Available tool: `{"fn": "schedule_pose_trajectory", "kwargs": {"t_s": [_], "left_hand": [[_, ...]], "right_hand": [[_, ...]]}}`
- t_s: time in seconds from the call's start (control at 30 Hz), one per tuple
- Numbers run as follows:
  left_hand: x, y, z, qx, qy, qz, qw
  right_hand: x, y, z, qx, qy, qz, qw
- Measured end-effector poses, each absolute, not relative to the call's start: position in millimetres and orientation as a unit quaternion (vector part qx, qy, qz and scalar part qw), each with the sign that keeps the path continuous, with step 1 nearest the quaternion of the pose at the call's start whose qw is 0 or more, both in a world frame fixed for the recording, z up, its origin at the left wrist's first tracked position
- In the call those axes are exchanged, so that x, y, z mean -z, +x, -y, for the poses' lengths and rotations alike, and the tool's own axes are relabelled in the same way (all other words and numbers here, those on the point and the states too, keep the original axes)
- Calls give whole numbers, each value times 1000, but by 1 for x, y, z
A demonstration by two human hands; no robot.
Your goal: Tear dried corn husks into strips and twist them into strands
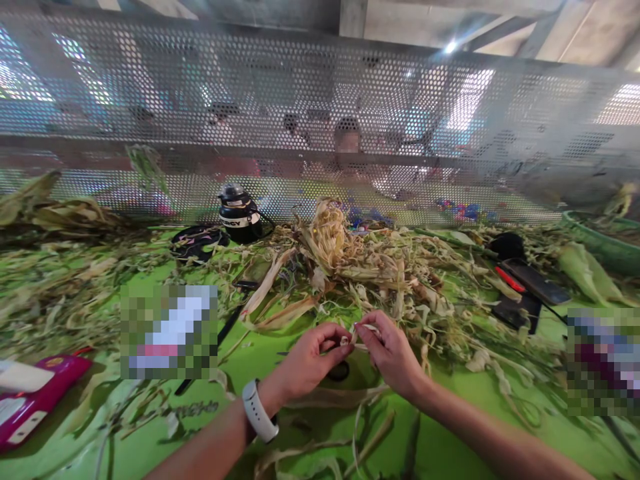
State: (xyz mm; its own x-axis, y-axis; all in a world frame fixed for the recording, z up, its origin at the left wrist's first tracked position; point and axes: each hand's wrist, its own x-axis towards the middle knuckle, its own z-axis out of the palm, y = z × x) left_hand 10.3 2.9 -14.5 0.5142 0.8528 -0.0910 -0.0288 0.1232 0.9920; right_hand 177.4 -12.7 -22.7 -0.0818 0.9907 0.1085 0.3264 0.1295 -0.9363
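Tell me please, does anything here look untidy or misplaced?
Dry plant strips lie tangled and scattered across the green table, looking untidy; a dark phone-like device at right seems misplaced among them.

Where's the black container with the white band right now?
The black container stands left of centre in the head view, before the perforated screen, just right of a dark patterned item.

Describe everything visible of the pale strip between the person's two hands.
The pale strip is thin and cream-coloured, and looks like dried plant husk. It is pinched between the left hand and the right hand, in front of the wearer over the green table. The hands hide much of it, so its full length and shape cannot be told.
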Motion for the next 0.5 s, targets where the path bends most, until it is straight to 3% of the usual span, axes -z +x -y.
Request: {"fn": "schedule_pose_trajectory", "kwargs": {"t_s": [0.33,0.5], "left_hand": [[19,10,-5,-346,555,-373,658],[15,8,-8,-370,477,-384,699]], "right_hand": [[24,175,10,-511,-497,530,460],[19,179,13,-466,-442,557,527]]}}
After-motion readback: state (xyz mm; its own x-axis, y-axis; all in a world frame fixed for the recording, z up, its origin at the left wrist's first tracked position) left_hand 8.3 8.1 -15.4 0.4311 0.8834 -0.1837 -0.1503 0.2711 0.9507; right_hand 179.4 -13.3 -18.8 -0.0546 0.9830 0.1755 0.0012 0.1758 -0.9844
